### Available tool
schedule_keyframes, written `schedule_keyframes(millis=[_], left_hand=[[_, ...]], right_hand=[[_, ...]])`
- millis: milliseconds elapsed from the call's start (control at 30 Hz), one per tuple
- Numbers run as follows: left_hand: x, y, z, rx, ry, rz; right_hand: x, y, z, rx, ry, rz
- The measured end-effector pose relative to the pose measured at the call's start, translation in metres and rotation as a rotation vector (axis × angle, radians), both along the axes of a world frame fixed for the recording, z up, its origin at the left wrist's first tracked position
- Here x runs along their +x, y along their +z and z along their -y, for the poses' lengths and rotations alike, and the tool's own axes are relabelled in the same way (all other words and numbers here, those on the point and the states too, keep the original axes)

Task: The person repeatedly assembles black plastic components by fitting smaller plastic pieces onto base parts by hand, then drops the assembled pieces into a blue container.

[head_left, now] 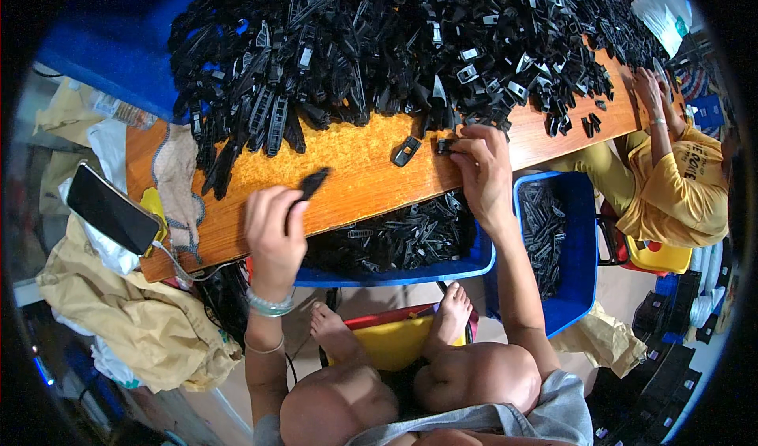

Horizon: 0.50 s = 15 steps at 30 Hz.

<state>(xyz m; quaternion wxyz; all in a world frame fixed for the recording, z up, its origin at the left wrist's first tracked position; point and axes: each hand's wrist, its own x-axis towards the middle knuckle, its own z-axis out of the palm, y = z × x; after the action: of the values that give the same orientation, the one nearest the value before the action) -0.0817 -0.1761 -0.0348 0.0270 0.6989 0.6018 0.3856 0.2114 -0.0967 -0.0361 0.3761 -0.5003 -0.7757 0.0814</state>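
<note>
Black plastic pieces are what both hands are working with at the near edge of a wooden tabletop (355, 178). One long, narrow black plastic strip (312, 184) is sitting in the left hand (272, 229), which is curling over it knuckles-up, thumb and fingers pinching its lower end so the strip is angling up and away over the wood. The left forearm is rising almost straight from the lower edge, wearing pale bracelets (268, 304) at the wrist. A small black buckle part (445, 146) is lying on the table just under the fingertips of the right hand (482, 170), which is bending down at the wrist with its fingers drawn together, pinching or pressing the part. Another small black clip (407, 151) is lying loose on the wood just left of it, between the two hands. Beyond them, a big heap of black plastic parts (395, 43) is covering the far side of the table. Under the table edge, a blue bin (442, 271) is holding more black strips, and a second blue bin (576, 249) is standing to its right. A dark phone (113, 209) is resting at the left end. At the right, another person in a yellow shirt (679, 185) is reaching both hands onto the table.
</note>
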Motion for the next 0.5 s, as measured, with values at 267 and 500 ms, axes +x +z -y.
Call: schedule_keyframes(millis=[267, 500], left_hand=[[0.029, -0.007, -0.007, 0.101, -0.200, -0.101], [0.038, 0.006, 0.000, -0.119, -0.052, -0.011]], right_hand=[[-0.013, 0.006, 0.025, -0.647, 0.055, -1.130], [-0.028, 0.006, 0.024, -0.901, 0.127, -1.194]])
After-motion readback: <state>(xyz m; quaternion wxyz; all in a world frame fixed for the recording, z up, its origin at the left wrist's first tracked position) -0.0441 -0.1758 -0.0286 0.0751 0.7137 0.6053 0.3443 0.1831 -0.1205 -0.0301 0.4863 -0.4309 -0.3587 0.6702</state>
